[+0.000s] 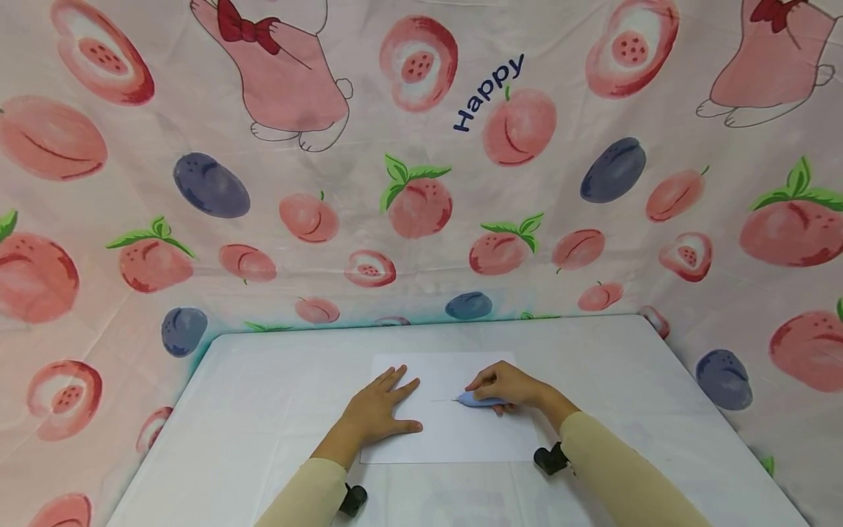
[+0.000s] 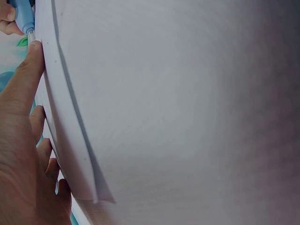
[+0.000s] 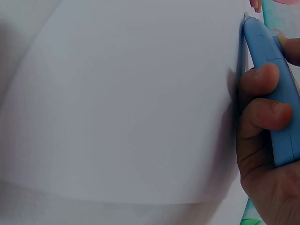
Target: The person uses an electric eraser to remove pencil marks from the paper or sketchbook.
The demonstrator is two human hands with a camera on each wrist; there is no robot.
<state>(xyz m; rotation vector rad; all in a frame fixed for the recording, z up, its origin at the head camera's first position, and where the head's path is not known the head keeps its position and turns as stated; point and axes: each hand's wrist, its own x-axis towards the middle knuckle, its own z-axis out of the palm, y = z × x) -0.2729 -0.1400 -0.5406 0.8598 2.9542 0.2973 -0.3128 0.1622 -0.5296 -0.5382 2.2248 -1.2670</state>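
Observation:
A white sheet of paper (image 1: pixel 454 439) lies on the table with a short thin line (image 1: pixel 443 400) near its middle. My left hand (image 1: pixel 378 410) rests on the sheet's left part, fingers spread, palm down. On the right, my right hand (image 1: pixel 510 384) grips a blue, thick-bodied handheld tool (image 3: pixel 269 61) with a tapered nose and a narrow pale tip. The tip meets the right end of the line. In the right wrist view the thumb (image 3: pixel 290 50) presses a raised part on the tool's side while the fingers curl round its body. The left wrist view shows the index fingertip close to the tip.
A white-covered table (image 1: pixel 263 395) carries the sheet. Behind it hangs a pink cloth (image 1: pixel 421 132) printed with peaches and other fruit. Black wrist-worn devices (image 1: pixel 550 459) sit by both sleeves (image 1: pixel 619 461), above the table's near part.

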